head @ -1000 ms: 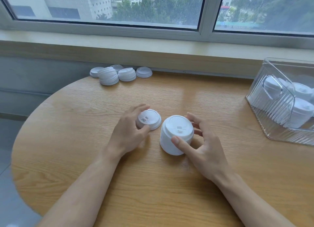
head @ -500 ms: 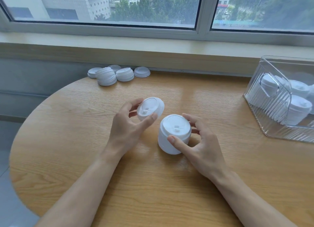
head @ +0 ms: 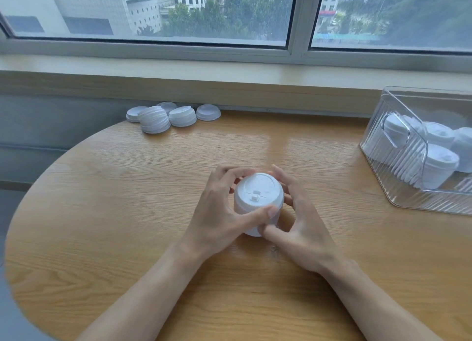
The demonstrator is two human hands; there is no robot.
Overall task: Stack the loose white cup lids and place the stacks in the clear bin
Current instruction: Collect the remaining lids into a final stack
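Note:
A stack of white cup lids (head: pixel 258 197) stands on the wooden table (head: pixel 127 200) in the middle of the view. My left hand (head: pixel 219 213) grips the stack from the left, thumb on its front and fingers curled over the top lid's rim. My right hand (head: pixel 298 220) cups the stack from the right, thumb at its base. The clear bin (head: pixel 398 187) at the right holds several lid stacks (head: pixel 439 167). More loose lids (head: pixel 173 116) lie in small piles at the table's far edge.
A window sill (head: pixel 229 72) runs behind the table, close to the loose lids and the bin's back wall. The table's curved edge falls away at the left. Bare wood lies between my hands and the bin.
My left hand lifted a small set of lids from the table, carried it right and set it on top of the stack. Both hands now close round the stack.

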